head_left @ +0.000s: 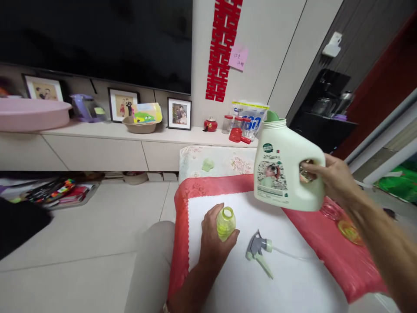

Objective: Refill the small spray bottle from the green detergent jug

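Observation:
My left hand (213, 239) is wrapped round a translucent yellow-green spray bottle (226, 226), which stands uncapped on the white mat (234, 287). By its handle, my right hand (335, 176) grips a large pale green detergent jug (280, 174), held up over the mat's far right side. The jug is nearly upright, and a green spout piece (272, 116) shows at its open neck. Right of the bottle lies a grey and green spray trigger head (258, 248) with its thin clear tube stretched to the right. Whether liquid is in the bottle I cannot tell.
Beneath the mat is a red cover (182, 221) on the table. A pink dish (332, 208) and a yellow dish (351, 232) lie at the right. Behind, a low cabinet (97, 148) bears framed photos, glass jars, a red scoop (236, 135) and a pink basin (32, 115).

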`<state>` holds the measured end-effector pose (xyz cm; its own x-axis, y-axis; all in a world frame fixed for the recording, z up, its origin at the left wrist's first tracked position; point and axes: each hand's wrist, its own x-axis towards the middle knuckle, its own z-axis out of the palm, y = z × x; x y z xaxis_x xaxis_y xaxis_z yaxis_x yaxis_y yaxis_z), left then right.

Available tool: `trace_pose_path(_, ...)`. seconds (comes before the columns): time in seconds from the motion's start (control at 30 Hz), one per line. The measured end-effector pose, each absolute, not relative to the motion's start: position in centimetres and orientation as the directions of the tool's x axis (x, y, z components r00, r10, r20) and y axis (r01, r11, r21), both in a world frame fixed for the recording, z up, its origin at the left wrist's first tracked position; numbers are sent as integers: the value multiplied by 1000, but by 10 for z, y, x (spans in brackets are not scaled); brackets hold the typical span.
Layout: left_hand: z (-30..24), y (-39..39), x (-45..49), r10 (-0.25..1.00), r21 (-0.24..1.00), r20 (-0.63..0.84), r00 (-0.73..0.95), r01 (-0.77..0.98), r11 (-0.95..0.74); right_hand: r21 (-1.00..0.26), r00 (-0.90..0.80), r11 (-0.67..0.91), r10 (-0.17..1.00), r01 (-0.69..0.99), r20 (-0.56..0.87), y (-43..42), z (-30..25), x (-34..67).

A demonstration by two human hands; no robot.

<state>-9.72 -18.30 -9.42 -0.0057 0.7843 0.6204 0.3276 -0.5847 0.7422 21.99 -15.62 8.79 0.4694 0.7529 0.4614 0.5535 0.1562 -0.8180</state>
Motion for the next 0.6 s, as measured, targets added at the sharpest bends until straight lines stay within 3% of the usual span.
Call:
trace_pose_path(0.3,-93,-183,-94,843,786,536,42,340,-517,-890,559,108,743,444,369,-129,-20,221)
trace_pose_path(0.6,-97,-177,-97,841,782,539,54,340,-523,-891,512,-1,819,454,260,-126,-43,225)
